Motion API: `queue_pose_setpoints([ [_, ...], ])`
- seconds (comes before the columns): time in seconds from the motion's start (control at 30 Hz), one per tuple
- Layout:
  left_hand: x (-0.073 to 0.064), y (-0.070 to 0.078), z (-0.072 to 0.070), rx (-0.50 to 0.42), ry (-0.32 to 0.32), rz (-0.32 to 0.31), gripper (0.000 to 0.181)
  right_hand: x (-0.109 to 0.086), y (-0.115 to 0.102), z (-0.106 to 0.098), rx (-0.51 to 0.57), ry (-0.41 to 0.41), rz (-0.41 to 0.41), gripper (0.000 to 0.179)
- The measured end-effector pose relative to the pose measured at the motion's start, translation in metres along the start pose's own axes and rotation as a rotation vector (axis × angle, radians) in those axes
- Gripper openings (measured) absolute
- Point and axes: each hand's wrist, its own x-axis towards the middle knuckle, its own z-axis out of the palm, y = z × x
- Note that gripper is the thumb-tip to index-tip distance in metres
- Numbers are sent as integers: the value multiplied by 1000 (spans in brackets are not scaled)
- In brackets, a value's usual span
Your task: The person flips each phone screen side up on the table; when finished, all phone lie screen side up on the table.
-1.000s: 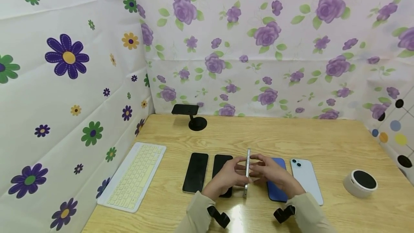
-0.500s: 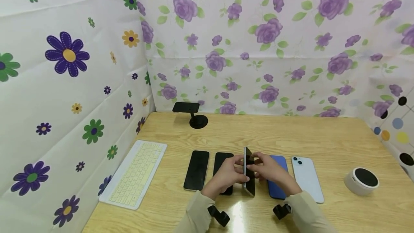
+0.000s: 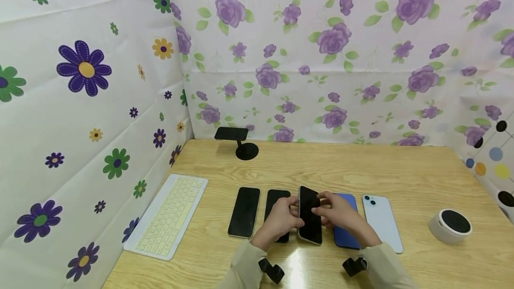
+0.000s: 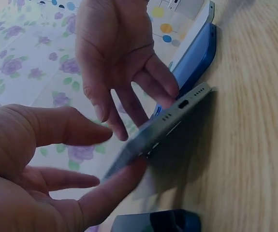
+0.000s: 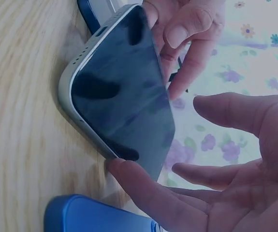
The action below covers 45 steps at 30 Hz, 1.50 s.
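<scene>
A smartphone [image 3: 310, 214] with a dark screen and pale metal frame leans over the table, screen up, its left long edge raised. My left hand [image 3: 282, 218] is at that raised edge. In the left wrist view a left fingertip [image 4: 139, 168] touches the phone's underside, and the thumb stands apart from it. My right hand [image 3: 339, 213] is at the opposite long edge. There, in the right wrist view, a right fingertip [image 5: 119, 165] touches the frame while the thumb is clear of the screen. The left hand partly covers another black-screened phone [image 3: 277, 200].
A blue phone [image 3: 346, 226] lies partly under my right forearm, beside a pale blue phone [image 3: 382, 222]. Farther left are a black-screened phone [image 3: 244, 212] and a white keyboard [image 3: 166, 217]. A black stand [image 3: 246, 151] is at the back, a round white device [image 3: 449, 226] at right.
The middle phone has tipped from nearly on edge towards lying flat, its screen now facing up. Both hands stay at its sides and have moved slightly apart.
</scene>
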Motion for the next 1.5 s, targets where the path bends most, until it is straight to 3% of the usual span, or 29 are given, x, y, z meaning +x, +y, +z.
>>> queue_pose_setpoints([
  [0.13,-2,4,-3,93,33,12,75,-4,-2,-2,-16,-2,-4,59],
  [0.23,-3,5,-3,114,40,9,77,-6,-3,-4,-14,0,-3,60],
  [0.9,-1,6,3,284,-73,6,62,-8,5,-4,-11,9,-26,60],
  [1.17,-3,15,4,310,-90,-37,64,-10,10,-21,93,-25,-94,59],
  [1.3,-2,22,8,340,-103,-39,68,-10,9,-35,46,11,-144,56],
  [1.5,6,28,22,351,-51,38,65,-10,11,-51,-45,70,-165,57],
])
